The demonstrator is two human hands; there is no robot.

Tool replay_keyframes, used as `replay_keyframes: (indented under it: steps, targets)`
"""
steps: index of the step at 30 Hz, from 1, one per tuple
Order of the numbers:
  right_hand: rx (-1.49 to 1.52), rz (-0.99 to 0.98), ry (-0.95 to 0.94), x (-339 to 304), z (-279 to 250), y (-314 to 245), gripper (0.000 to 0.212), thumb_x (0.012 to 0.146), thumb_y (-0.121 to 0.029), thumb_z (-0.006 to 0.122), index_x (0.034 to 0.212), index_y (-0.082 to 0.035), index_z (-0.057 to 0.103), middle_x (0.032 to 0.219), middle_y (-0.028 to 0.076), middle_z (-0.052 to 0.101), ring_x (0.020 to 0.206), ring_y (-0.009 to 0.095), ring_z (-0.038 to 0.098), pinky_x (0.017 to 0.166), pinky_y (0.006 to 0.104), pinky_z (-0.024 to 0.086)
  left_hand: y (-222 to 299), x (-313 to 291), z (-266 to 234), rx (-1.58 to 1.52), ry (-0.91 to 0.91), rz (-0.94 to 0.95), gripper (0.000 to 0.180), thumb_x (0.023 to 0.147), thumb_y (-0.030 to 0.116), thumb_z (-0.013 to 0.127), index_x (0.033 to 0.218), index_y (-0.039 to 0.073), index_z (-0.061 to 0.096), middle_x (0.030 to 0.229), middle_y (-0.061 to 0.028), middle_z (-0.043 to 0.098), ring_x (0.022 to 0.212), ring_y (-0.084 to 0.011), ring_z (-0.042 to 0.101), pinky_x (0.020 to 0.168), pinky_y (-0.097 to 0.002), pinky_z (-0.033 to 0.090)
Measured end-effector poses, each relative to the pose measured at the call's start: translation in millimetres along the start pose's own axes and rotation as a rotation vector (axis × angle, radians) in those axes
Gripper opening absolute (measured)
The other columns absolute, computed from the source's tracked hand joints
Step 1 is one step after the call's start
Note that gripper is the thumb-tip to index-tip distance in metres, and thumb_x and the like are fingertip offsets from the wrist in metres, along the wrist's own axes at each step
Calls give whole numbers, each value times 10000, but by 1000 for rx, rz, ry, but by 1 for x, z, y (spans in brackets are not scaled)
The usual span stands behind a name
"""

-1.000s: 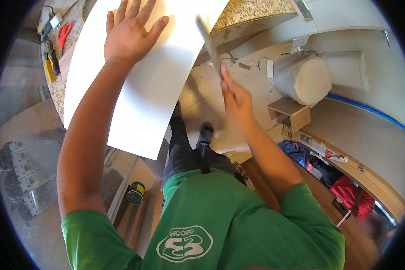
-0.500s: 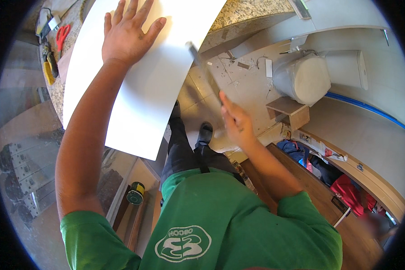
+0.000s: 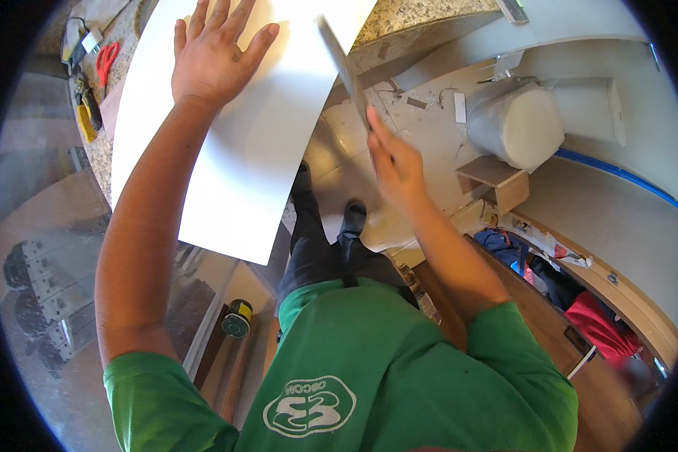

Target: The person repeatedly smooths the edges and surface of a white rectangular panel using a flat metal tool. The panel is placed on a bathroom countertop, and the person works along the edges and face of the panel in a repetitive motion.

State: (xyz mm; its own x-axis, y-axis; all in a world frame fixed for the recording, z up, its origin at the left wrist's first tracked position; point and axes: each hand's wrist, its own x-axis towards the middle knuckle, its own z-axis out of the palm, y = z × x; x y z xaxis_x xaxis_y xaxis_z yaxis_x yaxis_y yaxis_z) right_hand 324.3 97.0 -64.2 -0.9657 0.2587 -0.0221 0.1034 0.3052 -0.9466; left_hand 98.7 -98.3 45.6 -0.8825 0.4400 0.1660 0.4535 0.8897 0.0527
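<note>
While flat on the white panel [image 3: 256, 143], left hand [image 3: 215, 53] (fingers spread wide); right hand [image 3: 395, 169] gripping a saw [image 3: 343, 64].

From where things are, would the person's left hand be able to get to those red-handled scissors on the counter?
Probably yes. The left hand lies flat on the white panel, and the red-handled scissors lie to its left on the granite counter, with nothing between them but the panel's edge. A short sideways reach looks enough.
</note>
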Motion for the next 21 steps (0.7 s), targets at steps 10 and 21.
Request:
replay_keyframes:
  steps: [10,21]
  targets:
    - [-55,-209,56,-3,30,-8,596,960,30,635,1500,-208,553,879,182,690,718,281,666,694,360,541,-13,0,31,77,49,17,696,1027,602,402,1591,195,387,1685,-131,278,1580,-335,175,1292,-496,91]
    - [-46,-223,39,-58,9,-20,547,974,-18,629,1485,-207,575,795,190,641,695,198,616,715,283,512,-48,8,73,162,264,152,743,997,765,293,1596,337,384,1685,-55,310,1579,-290,206,1287,-498,97]
